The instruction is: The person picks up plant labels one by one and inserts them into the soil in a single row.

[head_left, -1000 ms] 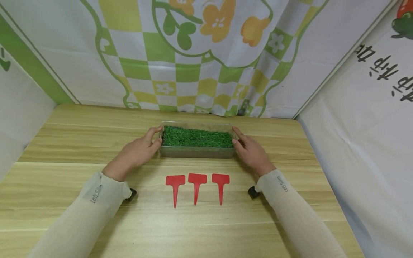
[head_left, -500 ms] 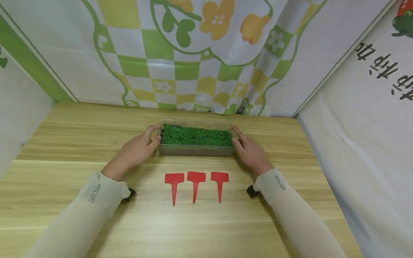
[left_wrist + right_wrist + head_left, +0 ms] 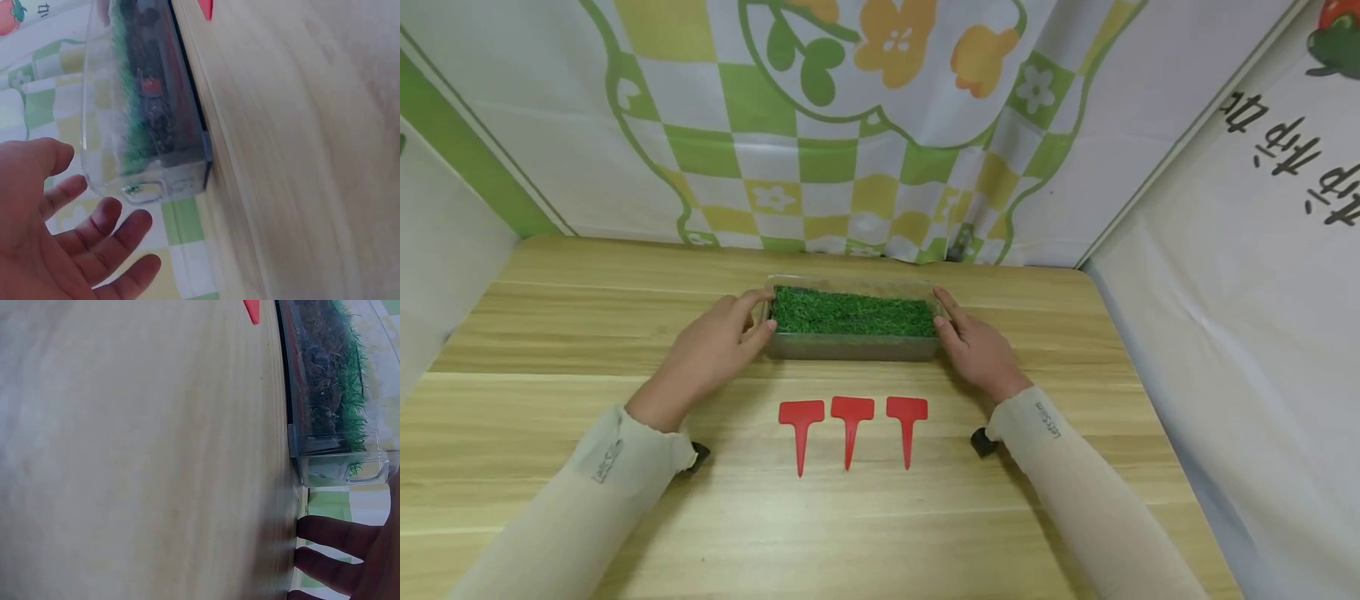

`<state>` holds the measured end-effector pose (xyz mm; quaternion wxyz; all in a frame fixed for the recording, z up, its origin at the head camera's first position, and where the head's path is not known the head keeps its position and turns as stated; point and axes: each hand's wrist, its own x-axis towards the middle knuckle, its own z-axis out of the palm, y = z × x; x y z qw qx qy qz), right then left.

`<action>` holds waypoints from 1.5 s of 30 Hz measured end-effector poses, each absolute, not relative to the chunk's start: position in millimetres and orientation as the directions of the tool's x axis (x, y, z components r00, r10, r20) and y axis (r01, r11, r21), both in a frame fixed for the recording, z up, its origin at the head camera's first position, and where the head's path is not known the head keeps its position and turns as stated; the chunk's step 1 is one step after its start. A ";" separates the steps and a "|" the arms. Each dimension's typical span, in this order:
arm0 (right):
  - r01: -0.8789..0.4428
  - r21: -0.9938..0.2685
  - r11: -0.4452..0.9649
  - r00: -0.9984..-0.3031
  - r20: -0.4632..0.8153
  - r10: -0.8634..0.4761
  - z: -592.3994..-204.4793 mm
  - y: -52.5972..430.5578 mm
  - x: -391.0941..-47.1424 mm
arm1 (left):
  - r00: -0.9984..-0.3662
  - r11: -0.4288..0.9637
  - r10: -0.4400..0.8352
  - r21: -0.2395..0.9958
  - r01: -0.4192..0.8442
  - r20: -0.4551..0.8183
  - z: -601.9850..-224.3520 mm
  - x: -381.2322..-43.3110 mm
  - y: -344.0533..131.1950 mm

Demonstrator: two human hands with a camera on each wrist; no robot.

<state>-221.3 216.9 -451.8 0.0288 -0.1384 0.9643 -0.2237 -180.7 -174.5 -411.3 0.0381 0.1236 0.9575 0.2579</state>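
A clear rectangular planter box (image 3: 850, 347) filled with green artificial grass (image 3: 853, 312) stands toward the back of the table. My left hand (image 3: 703, 346) is at its left end, thumb and index finger spread close to the end wall. The left wrist view shows that hand's fingers (image 3: 125, 237) relaxed, with a small gap to the box. At the opposite end is my right hand (image 3: 985, 350), thumb and index fingertip at the rim, other fingers (image 3: 337, 534) extended beside the wall. Three red T-shaped plant labels, left (image 3: 801, 425), middle (image 3: 852, 421) and right (image 3: 907, 421), lie in front.
The wooden table (image 3: 820, 533) has its back edge against a checked, flowered curtain (image 3: 880, 192). Pale cloth hangs at both sides, with dark lettering on the right-hand cloth (image 3: 1225, 333). Dark soil-like material (image 3: 320, 369) shows through the box wall below the grass.
The head view has shifted slightly. My left wrist has moved a little to the left, while the box, the plant labels and my right hand look unchanged in place.
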 end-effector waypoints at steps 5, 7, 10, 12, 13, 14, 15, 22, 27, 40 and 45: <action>-0.257 -0.430 0.865 -0.960 0.008 -0.281 -449.2 215.9 -221.1 | -0.963 0.823 0.270 0.516 0.239 0.014 -406.4 -170.3 -170.6; -0.256 -0.434 0.864 -0.960 0.005 -0.281 -447.5 215.2 -220.7 | -0.966 0.822 0.259 0.521 0.230 0.019 -405.1 -166.3 -170.4; -0.252 -0.445 0.860 -0.960 0.001 -0.281 -445.9 214.7 -220.4 | -0.971 0.822 0.239 0.530 0.210 0.015 -404.3 -162.0 -170.3; -0.251 -0.445 0.860 -0.960 0.003 -0.279 -445.8 214.7 -220.4 | -0.968 0.822 0.251 0.529 0.210 -0.007 -404.6 -159.4 -169.4; -0.250 -0.444 0.861 -0.961 0.005 -0.277 -446.1 215.0 -220.4 | -0.963 0.823 0.267 0.526 0.216 -0.021 -404.4 -158.1 -168.5; -0.250 -0.440 0.862 -0.961 0.007 -0.276 -446.6 215.3 -220.4 | -0.959 0.822 0.283 0.523 0.224 -0.034 -404.3 -156.7 -167.2; -0.251 -0.436 0.865 -0.962 0.009 -0.274 -447.0 215.5 -220.4 | -0.954 0.822 0.296 0.521 0.230 -0.047 -404.1 -155.0 -165.9; -0.253 -0.431 0.866 -0.962 0.018 -0.272 -449.7 215.6 -220.9 | -0.930 0.810 0.362 0.513 0.282 -0.060 -402.2 -141.1 -151.8; -0.249 -0.438 0.864 -0.963 0.015 -0.269 -451.4 215.5 -220.1 | -0.882 0.798 0.465 0.466 0.382 -0.073 -407.1 -130.1 -137.5; -0.250 -0.435 0.865 -0.962 0.011 -0.272 -450.7 215.4 -219.5 | -0.822 0.811 0.548 0.335 0.479 -0.152 -427.5 -117.7 -116.5; -0.252 -0.437 0.863 -0.961 0.009 -0.276 -449.7 215.1 -219.1 | -0.813 0.816 0.553 0.314 0.485 -0.182 -433.6 -114.7 -112.3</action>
